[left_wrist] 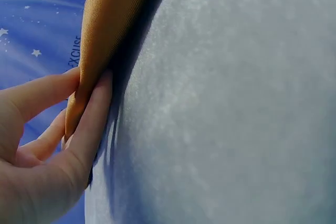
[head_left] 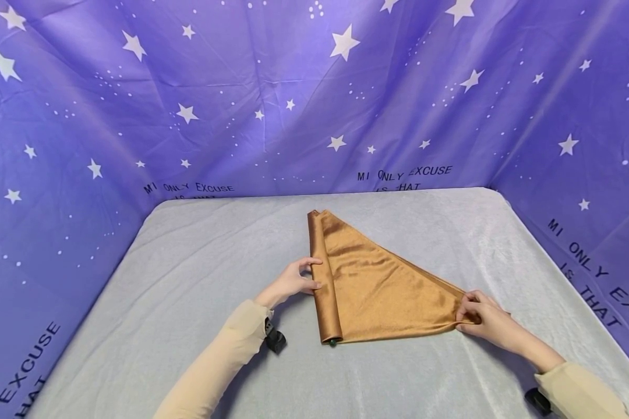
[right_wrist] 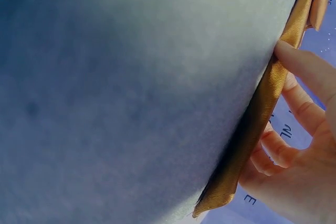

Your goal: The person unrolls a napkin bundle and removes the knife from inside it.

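Observation:
A shiny golden-brown cloth [head_left: 388, 285] lies on the table, its left edge rolled into a narrow upright tube [head_left: 325, 291]. A small dark green tip [head_left: 332, 342] pokes out of the tube's near end; the rest of whatever is inside is hidden. My left hand [head_left: 292, 280] grips the rolled part from its left side, thumb and fingers on either side, as the left wrist view shows with the fold [left_wrist: 105, 35] between them. At the cloth's tapered right corner, my right hand [head_left: 484, 317] pinches the edge [right_wrist: 262, 95] between thumb and fingers.
A pale grey velvety cover [head_left: 215, 233] spreads over the table. Purple curtains [head_left: 272, 87] with white stars and printed words hang behind and at both sides. Black straps [head_left: 275, 337] hang at the sleeve cuffs.

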`<state>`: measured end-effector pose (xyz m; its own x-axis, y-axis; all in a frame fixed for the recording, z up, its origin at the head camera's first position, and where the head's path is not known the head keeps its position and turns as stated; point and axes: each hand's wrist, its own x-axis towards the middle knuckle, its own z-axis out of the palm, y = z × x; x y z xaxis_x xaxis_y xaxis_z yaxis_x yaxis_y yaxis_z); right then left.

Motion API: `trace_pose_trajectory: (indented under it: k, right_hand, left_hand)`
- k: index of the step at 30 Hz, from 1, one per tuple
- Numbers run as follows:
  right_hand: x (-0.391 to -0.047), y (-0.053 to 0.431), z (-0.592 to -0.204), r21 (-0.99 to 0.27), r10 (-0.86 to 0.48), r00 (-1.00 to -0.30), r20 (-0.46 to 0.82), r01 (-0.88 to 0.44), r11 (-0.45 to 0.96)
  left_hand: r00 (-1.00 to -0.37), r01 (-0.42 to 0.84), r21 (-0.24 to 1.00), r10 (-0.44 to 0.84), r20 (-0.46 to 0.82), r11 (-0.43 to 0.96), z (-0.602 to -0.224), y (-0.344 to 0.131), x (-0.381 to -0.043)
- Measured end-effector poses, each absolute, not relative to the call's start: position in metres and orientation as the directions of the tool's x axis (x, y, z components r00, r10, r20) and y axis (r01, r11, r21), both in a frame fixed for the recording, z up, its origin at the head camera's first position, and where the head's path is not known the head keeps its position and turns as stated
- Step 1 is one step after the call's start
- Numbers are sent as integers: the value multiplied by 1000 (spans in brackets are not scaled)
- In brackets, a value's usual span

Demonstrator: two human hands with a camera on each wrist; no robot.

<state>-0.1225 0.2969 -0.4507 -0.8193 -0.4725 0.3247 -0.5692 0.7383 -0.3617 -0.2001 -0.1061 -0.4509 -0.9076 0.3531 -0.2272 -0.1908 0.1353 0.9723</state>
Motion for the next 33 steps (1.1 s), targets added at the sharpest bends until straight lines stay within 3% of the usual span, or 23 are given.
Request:
trace_pose_trajectory:
  k: [11,21,27,33]
  right_hand:
    - [-121,295,-447,-401,-459,-843,280,-537,742]
    - [-122,297,-451,-351,-474,-813,338,-576,738]
    - [-123,297,-451,-354,-474,-815,333,-574,738]
    - [-123,297,-451,-363,-476,-821,315,-568,739]
  left_hand:
    - [-906,-177,973,362,-221,150,-458,-113,-199]
    - [-905,-179,966,354,-236,186,-453,-118,-202]
    - [-945,-52,974,306,-119,218,-436,-120,-200]
    - [-927,149,938,375,21,314,-408,-112,-187]
